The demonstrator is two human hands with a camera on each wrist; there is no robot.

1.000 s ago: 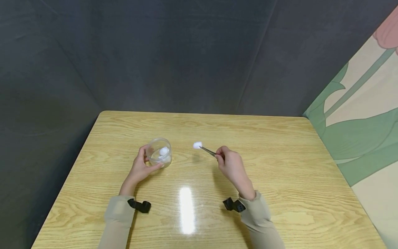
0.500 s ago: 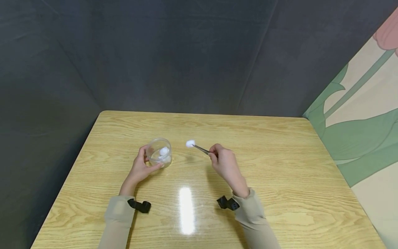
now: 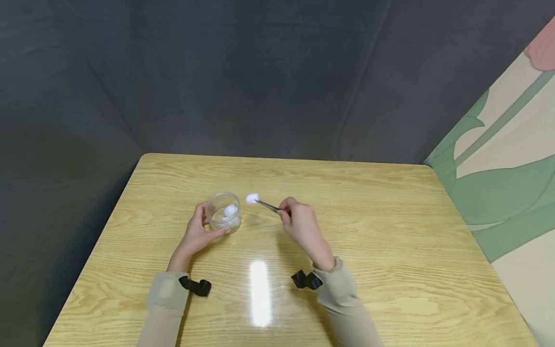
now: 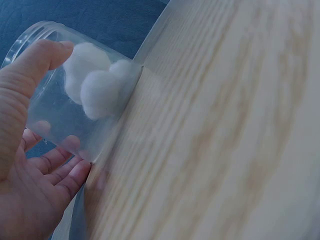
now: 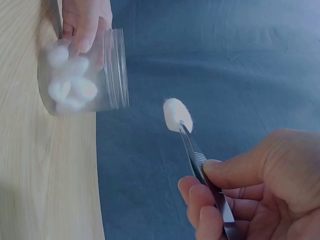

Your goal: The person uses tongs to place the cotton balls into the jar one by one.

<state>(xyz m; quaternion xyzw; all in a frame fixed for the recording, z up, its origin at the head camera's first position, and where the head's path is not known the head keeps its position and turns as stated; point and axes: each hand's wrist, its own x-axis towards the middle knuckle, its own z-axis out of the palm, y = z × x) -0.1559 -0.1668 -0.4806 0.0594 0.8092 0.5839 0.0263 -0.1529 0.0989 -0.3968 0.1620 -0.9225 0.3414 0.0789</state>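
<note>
My left hand [image 3: 196, 237] holds a clear, open-topped plastic jar [image 4: 50, 112] upright on the table, thumb on one side and fingers round the other. Several white cotton balls [image 5: 75, 87] lie in the bottom of the jar. My right hand [image 3: 302, 226] pinches metal tweezers [image 5: 196, 157] between thumb and fingers. At the tweezers' tips one cotton ball [image 5: 176, 114] is gripped, raised above the table just right of the jar's rim. In the head view that cotton ball [image 3: 252, 198] is apart from the jar.
The wooden table [image 3: 368, 231] spreads out on both sides of the hands. A dark cloth [image 3: 260, 82] hangs behind its far edge, and a flower-patterned cloth [image 3: 511, 193] lies to the right. Black wrist cameras sit at both cuffs.
My right hand has moved left, bringing the tweezers and their cotton ball closer to the jar. The left hand and the jar have stayed nearly still.
</note>
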